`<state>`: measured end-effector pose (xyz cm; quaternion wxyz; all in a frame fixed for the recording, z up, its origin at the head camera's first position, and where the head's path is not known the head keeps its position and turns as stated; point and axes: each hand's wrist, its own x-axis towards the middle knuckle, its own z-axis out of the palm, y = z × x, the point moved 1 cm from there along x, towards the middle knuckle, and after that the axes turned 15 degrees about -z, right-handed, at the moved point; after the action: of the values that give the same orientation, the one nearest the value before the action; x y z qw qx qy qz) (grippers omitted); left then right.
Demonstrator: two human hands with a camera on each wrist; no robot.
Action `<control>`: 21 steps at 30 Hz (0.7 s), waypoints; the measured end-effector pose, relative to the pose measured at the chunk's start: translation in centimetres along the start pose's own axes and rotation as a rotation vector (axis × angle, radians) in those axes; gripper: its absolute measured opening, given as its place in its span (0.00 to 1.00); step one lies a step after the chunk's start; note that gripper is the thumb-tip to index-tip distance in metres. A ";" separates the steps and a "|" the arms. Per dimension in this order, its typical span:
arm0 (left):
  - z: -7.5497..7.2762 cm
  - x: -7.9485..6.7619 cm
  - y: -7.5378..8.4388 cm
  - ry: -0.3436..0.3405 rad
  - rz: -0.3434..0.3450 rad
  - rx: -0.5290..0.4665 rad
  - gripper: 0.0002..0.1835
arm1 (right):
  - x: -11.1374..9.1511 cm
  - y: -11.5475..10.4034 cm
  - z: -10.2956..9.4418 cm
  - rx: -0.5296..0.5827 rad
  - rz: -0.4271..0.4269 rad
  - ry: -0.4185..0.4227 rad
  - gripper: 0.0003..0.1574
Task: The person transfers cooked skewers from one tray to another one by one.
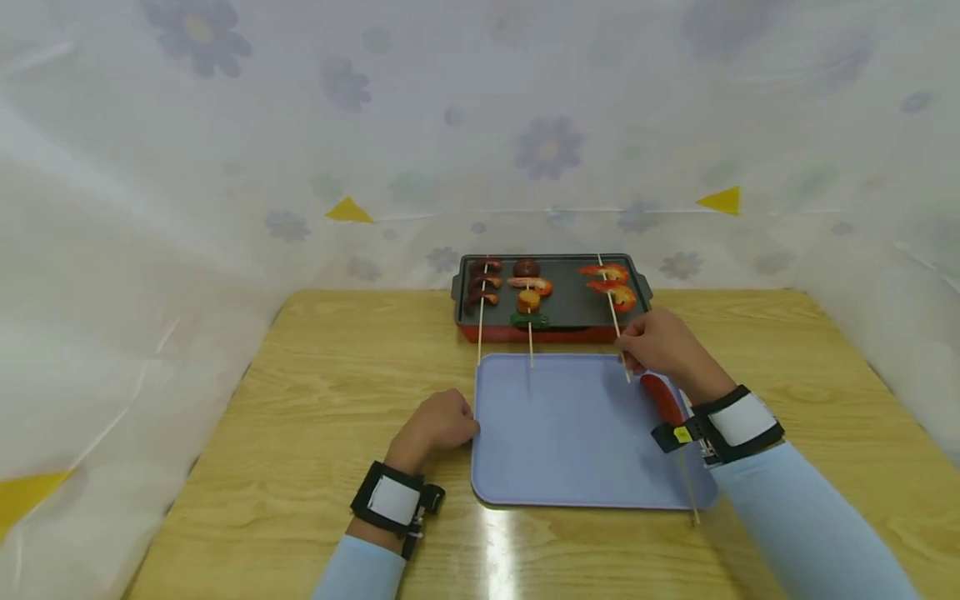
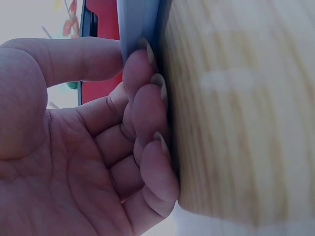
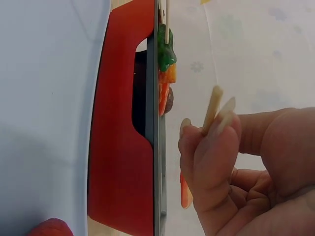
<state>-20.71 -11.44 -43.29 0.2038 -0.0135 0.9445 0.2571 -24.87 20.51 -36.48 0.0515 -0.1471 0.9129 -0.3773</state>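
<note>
My right hand (image 1: pixel 662 343) pinches the lower part of a shrimp skewer's stick (image 3: pixel 212 109) between thumb and fingertips. Its orange shrimps (image 1: pixel 613 293) lie over the right side of a black-topped, red-sided grill pan (image 1: pixel 555 300). With curled fingers, my left hand (image 1: pixel 438 419) grips the left edge of the pale blue tray (image 1: pixel 555 442); the thumb lies against the rim in the left wrist view. A red sausage skewer (image 1: pixel 660 397) lies on the tray's right side, partly hidden by the right wrist strap.
On the grill's left lies a skewer of brown pieces (image 1: pixel 485 283). Beside it is a mixed skewer (image 1: pixel 528 302) with a green pepper piece at its lower end. Both sticks overhang the grill's front towards the tray. A patterned curtain (image 1: pixel 420 125) stands behind the wooden table (image 1: pixel 337 358).
</note>
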 end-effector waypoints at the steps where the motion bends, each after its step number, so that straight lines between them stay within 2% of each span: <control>1: 0.0 0.0 0.0 -0.001 0.001 0.000 0.21 | -0.2 0.0 0.0 0.005 -0.007 0.005 0.20; 7: 0.0 -0.1 -0.2 0.003 0.007 -0.004 0.20 | -1.7 -0.1 0.0 -0.001 -0.025 0.021 0.19; 13: 0.0 0.1 -0.3 0.002 0.014 -0.004 0.20 | -4.0 -0.3 0.2 -0.011 -0.020 0.002 0.17; 18: 0.0 0.2 -0.3 0.008 0.022 -0.001 0.20 | -6.2 -0.3 1.1 0.033 -0.022 0.004 0.14; 21: 0.0 0.1 -0.2 -0.002 0.034 -0.010 0.20 | -7.5 -0.4 1.9 0.020 -0.044 0.014 0.13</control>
<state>-20.75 -11.60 -43.47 0.2002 0.0019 0.9432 0.2652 -17.29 21.29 -37.70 0.0383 -0.1641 0.9059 -0.3886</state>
